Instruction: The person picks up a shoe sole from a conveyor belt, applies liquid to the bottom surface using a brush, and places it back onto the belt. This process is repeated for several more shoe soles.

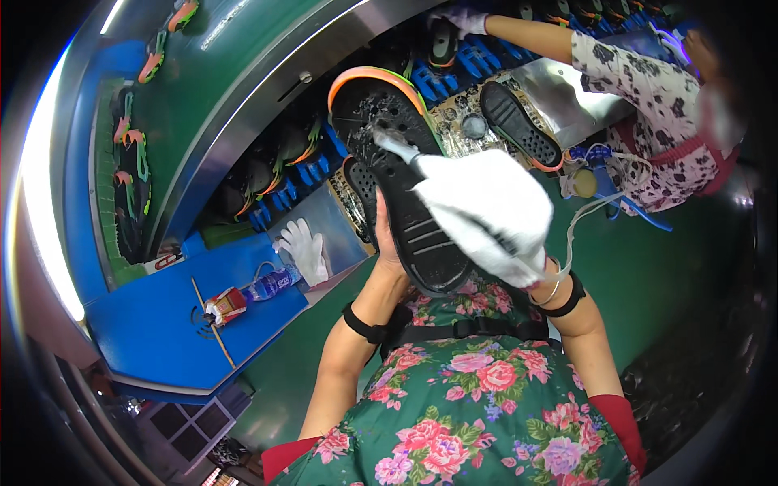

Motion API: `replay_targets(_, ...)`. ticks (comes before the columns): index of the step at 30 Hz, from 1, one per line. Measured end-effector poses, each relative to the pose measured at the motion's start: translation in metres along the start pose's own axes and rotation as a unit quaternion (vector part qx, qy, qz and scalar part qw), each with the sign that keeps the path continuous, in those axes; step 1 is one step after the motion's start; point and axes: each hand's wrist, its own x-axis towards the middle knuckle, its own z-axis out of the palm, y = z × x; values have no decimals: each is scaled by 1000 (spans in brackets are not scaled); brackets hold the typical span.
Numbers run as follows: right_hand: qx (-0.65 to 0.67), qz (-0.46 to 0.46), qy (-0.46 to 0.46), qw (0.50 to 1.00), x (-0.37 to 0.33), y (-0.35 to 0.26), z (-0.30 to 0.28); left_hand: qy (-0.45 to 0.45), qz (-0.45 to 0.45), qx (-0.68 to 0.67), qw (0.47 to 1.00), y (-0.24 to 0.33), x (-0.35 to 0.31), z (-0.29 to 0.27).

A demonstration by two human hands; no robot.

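A black shoe sole point(421, 235) with holes, grooves and an orange-green rim is held up in front of my chest. My bare left hand point(386, 235) is closed round its left edge; most of the fingers are hidden behind it. In a white glove, my right hand point(486, 215) grips a small brush point(395, 146). The brush's pale, wet-looking tip touches the front part of the sole, where shiny smears show. Behind the held sole, a second black perforated sole point(360, 193) leans partly hidden. A third sole point(519, 125) with an orange end lies on the stained metal bench point(466, 117).
A co-worker's gloved hand point(462, 20) holds a dark shoe point(443, 44) at the far side. On the blue table point(154, 324) are a plastic bottle point(271, 283), a red carton point(225, 308), a thin stick point(219, 340) and a white glove point(304, 249). More shoes stand on blue holders behind the bench.
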Motion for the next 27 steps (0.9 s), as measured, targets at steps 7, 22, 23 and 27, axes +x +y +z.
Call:
replay_targets(7,91,51,24,994,-11,7,5,-42,-13,-35,998,11,13,22)
replay_targets(22,57,-45,-74,995,-27,14,17,-161,-18,-1,987,28,45,40)
replay_targets(23,127,-9,-63,990,-29,16,18,-148,-3,3,989,31,47,40)
replay_targets(27,133,46,-38,989,-32,15,17,-102,57,-58,991,33,50,40)
